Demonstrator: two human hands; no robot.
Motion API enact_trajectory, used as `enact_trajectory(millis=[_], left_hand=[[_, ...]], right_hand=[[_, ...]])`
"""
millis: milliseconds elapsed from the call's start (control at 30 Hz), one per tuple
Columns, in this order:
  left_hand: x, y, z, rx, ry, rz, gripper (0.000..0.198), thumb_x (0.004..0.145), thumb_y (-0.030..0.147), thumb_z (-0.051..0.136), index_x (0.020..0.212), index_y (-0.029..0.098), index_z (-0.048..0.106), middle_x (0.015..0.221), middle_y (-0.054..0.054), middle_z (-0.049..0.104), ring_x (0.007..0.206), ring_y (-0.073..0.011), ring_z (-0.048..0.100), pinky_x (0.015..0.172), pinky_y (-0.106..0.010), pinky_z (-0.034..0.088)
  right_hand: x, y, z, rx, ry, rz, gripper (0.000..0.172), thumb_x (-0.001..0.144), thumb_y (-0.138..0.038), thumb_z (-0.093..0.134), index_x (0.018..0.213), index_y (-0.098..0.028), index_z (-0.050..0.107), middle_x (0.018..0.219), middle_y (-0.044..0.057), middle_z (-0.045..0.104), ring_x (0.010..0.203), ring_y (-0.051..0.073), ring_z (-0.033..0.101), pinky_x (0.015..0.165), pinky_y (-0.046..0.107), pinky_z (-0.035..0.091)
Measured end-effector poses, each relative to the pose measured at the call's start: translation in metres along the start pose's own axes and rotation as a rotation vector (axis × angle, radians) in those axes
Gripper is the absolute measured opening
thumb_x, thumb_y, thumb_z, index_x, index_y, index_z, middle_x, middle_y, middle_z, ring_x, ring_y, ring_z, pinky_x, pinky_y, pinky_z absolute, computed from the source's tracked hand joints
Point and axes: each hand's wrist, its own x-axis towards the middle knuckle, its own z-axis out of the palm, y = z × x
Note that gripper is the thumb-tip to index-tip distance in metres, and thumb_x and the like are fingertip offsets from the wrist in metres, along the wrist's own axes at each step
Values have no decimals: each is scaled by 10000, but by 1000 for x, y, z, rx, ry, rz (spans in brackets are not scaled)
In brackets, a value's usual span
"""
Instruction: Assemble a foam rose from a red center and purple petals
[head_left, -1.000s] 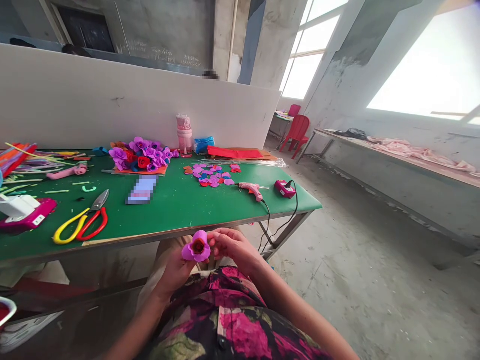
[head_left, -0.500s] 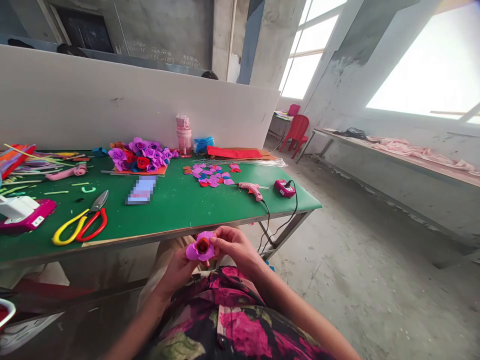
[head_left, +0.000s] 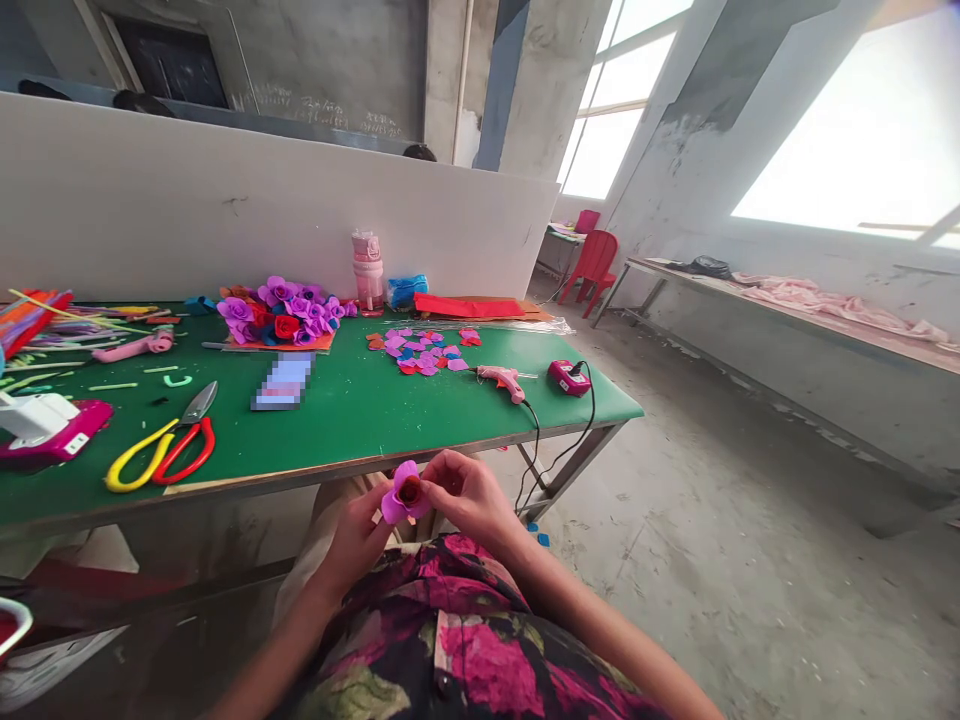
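Above my lap, just in front of the table edge, is a paper flower (head_left: 405, 492) with purple outer petals and a dark orange-red centre. My left hand (head_left: 361, 535) is closed on it from the left and below. From the right, the fingers of my right hand (head_left: 466, 498) pinch a petal at its edge. Loose purple, red, blue and orange petals (head_left: 426, 352) lie scattered on the green table (head_left: 360, 415). A pink glue gun (head_left: 504, 382) rests to the right of them, its cord hanging over the edge.
Yellow-and-red-handled scissors (head_left: 169, 440), a blurred-out phone (head_left: 282, 381) and a bunch of finished flowers (head_left: 281, 312) lie on the left. A pink bottle (head_left: 368, 273) stands by the white partition (head_left: 285, 210). At right sits a magenta power socket (head_left: 568, 377).
The flower has turned and tilted slightly between my hands. My left fingers have shifted a little along its petals, while my right hand still pinches the right side.
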Motion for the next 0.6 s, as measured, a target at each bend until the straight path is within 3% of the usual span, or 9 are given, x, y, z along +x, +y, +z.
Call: enact_trajectory(millis=[167,367,600], left_hand=[[-1,-1,1,29,11,20,179,809,271,521,855,206,682,693,-25,685,634,-186,628,593,-269,496],[-2,-5,1,40,3,14,202,807,269,519,900,199,683,757,-33,714,656,-185,633,582,-258,492],[-1,-1,1,30,-2,-12,195,820,310,526,843,186,674,697,-25,686,630,-185,617,565,-258,469]], right_hand=[[1,4,1,-37,10,-28,193,773,-376,666,735,-204,588,679,-9,635,609,123,553,541,228,420],[-2,-1,2,-153,45,-66,136,777,-314,652,721,-213,579,652,-23,618,577,116,529,538,233,404],[-2,-2,1,-330,34,-196,86,788,-226,616,703,-223,604,683,-5,626,619,135,545,592,260,416]])
